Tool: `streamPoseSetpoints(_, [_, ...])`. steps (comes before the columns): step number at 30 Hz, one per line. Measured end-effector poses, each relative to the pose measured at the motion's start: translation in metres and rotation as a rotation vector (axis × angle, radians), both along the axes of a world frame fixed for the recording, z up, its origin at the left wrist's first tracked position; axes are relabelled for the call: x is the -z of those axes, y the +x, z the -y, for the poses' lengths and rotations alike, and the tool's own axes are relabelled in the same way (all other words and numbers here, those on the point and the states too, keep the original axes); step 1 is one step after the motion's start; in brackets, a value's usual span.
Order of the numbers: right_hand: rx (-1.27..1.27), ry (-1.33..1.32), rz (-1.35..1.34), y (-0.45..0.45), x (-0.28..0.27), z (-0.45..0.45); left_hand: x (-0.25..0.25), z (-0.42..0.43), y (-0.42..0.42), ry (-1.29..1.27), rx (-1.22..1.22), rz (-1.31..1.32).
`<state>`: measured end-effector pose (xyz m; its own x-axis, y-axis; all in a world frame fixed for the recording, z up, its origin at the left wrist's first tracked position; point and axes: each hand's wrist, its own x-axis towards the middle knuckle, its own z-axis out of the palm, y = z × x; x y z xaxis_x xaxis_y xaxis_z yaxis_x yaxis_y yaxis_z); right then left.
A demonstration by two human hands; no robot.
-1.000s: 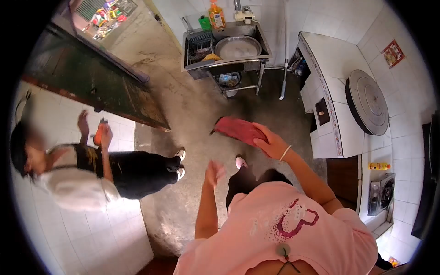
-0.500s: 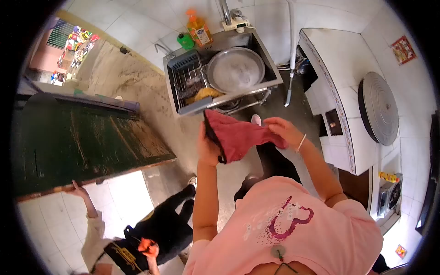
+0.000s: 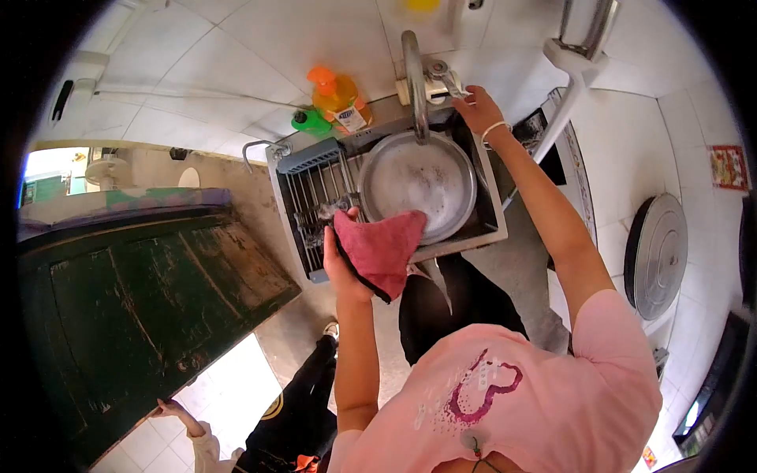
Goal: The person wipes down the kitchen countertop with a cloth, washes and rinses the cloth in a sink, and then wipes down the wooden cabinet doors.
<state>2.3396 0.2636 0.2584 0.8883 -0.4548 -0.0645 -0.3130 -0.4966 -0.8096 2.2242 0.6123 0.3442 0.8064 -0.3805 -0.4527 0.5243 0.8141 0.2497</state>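
A red cloth (image 3: 382,248) with a black edge hangs in my left hand (image 3: 342,272), whose fingers are closed round its left side. This hand is in front of the sink (image 3: 493,235). My right hand (image 3: 478,110) reaches past the sink to the wall, its fingers closed at the end of the tap lever (image 3: 449,79). The curved metal tap (image 3: 415,87) stands beside it. Under the spout a round metal basin (image 3: 418,177) sits in the sink, with whitish, speckled contents.
Left in the sink is a dish rack (image 3: 311,185). An orange pump bottle (image 3: 341,98) and a green bottle (image 3: 311,121) stand behind it. A dark wooden door (image 3: 158,307) is at left, another person's hand (image 3: 177,414) on its edge. A round lid (image 3: 658,256) lies on the right counter.
I have come closer to the sink. My right hand has let go of the cloth and moved up to the tap lever. The cloth stays in my left hand.
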Motion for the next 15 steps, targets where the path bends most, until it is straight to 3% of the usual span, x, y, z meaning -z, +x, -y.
streamPoseSetpoints(1, [-0.05,-0.093,-0.034,0.018,0.003,0.0,0.006,0.003,0.007,0.158,0.0,-0.054])
streamPoseSetpoints(4, [-0.137,-0.262,-0.156,0.04,-0.007,-0.015,0.018,0.005,0.022,0.03,0.036,-0.085])
streamPoseSetpoints(6, [-0.12,-0.329,-0.346,0.059,0.001,-0.013,0.022,0.012,0.033,0.09,0.049,-0.119])
streamPoseSetpoints(8, [-0.155,-0.436,-0.317,0.061,0.003,-0.01,0.023,0.016,0.038,0.05,0.092,-0.026])
streamPoseSetpoints(15, [-0.477,-0.712,-0.323,0.065,0.003,0.03,0.022,0.018,0.068,0.06,0.108,-0.073])
